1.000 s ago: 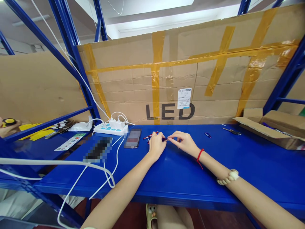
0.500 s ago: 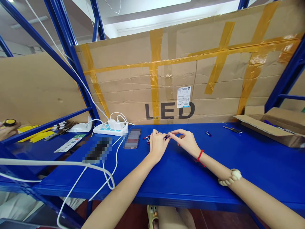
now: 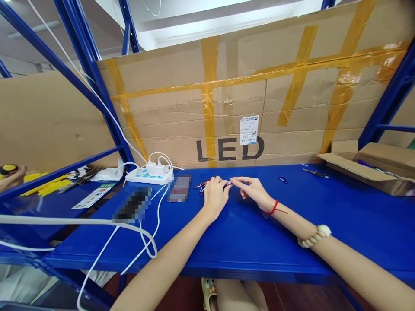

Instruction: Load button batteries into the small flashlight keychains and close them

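My left hand (image 3: 216, 195) and my right hand (image 3: 253, 190) meet over the blue shelf top (image 3: 246, 233), pinching a small dark, red-tipped part (image 3: 227, 185) between their fingertips. Both hands have curled fingers. Several small red and silver pieces (image 3: 201, 185) lie just left of my left hand. A red string and a pale bead bracelet (image 3: 314, 237) sit on my right forearm.
A phone (image 3: 179, 188) and a second blurred device (image 3: 131, 206) lie at the left, beside a white power strip (image 3: 149, 174) with trailing white cables. A small blue clip (image 3: 283, 179), scissors (image 3: 314, 173) and an open cardboard box (image 3: 372, 170) stand at the right. A taped "LED" cardboard sheet backs the shelf.
My right hand's fingers have stretched out and lowered toward the part held at my left fingertips. The view has shifted slightly.
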The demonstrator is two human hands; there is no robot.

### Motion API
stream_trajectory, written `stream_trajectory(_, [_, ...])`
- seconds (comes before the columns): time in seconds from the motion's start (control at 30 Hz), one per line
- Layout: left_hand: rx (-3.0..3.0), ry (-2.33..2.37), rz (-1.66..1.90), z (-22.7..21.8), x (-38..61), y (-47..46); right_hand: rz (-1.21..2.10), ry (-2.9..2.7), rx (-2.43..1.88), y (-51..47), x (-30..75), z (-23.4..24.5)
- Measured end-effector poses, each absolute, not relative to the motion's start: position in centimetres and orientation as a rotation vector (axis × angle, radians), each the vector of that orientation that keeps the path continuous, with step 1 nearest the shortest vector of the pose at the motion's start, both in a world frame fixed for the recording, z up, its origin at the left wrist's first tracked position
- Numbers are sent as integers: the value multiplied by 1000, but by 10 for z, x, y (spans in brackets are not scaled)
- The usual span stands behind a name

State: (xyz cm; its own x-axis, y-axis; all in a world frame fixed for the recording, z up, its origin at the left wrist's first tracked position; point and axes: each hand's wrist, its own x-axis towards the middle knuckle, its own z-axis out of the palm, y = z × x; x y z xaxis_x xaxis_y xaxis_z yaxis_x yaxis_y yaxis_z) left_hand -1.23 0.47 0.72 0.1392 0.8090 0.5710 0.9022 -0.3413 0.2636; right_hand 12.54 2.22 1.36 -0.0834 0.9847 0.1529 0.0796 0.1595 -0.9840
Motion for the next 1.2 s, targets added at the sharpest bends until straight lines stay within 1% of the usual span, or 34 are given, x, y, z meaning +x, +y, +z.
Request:
stream_trajectory(0.3, [-2362,-1672,-737,14,-14,4,1518,-1085,-1188,25,133,15])
stream_trajectory(0.47, [-2394,-1634,-701,15,-12,4,1593,-1018,-1171,31,135,11])
stream_trajectory(0.83, [-2397,-1666,-915,9,-7,5,1470,-1000,-1160,22,133,22])
stream_trajectory(1.0, [-2421,-1750,-895,10,-4,2,1376,-1127,-1090,24,134,22])
stream_trajectory(1.1, [-2407,-1795,-933,10,-5,4,1247,-1224,-1111,29,137,20])
stream_trajectory(1.2, [-2434,-1821,-922,8,-8,9,986,-1405,-1204,35,144,16])
